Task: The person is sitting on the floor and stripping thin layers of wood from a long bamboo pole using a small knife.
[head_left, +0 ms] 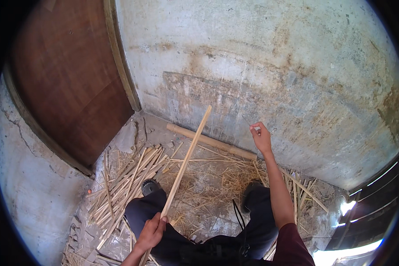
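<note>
Head view: the left grip [152,231] is closed around a pale wooden strip [185,163], which slants up and away from it, while the right grip [261,137], forward and to the right of it, is pinched narrow on a thin sliver [246,119] too fine to make out clearly. Beyond both grips rises a stained, patchy wall [261,57], with a brown door [71,84] in a wooden frame forward and left of the left grip. Grey, dusty floor [217,221] lies below them; loose strips [128,190] are heaped to the left of the left grip, straw-like shavings [237,177] are strewn between and below the grips, and a thick pole [213,141] lies at the wall's foot, below and left of the right grip. More sticks [303,193] lie to the right of the right forearm, and dark slats [368,221] with glaring gaps stand further right. The held strip's near end is cut off by the lower edge; dark trousers [148,206] hide part of the floor, and glare washes out the lower right corner
</note>
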